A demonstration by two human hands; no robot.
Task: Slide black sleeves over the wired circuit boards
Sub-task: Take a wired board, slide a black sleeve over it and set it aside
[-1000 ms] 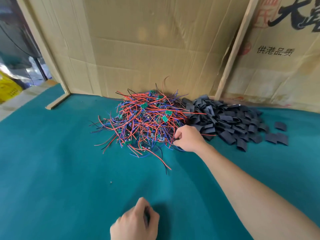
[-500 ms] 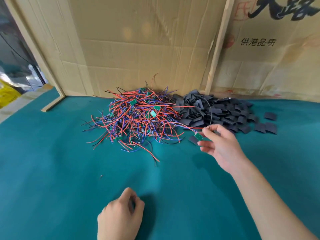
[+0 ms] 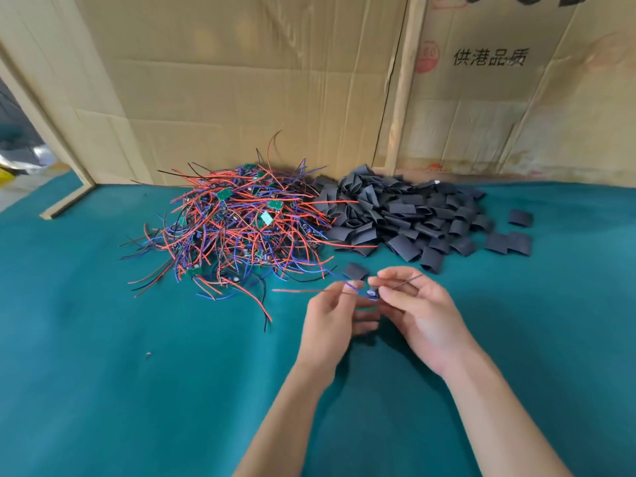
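Item: one wired circuit board point(image 3: 372, 292), being pinched between right hand point(image 3: 425, 321) and left hand point(image 3: 332, 321) fingertips, wires trailing leftward; nearest loose black sleeve point(image 3: 356, 270) lying just beyond, toward the table's far edge.

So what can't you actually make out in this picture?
- Head view: the small circuit board between the left hand and right hand is blurred and partly covered by fingertips; its details are unreadable.
- Whether the left hand truly pinches the blue wire: motion blur.
- Boards deep in the wire pile: buried under wires.
- Printing on the cardboard: cut off by the top edge.
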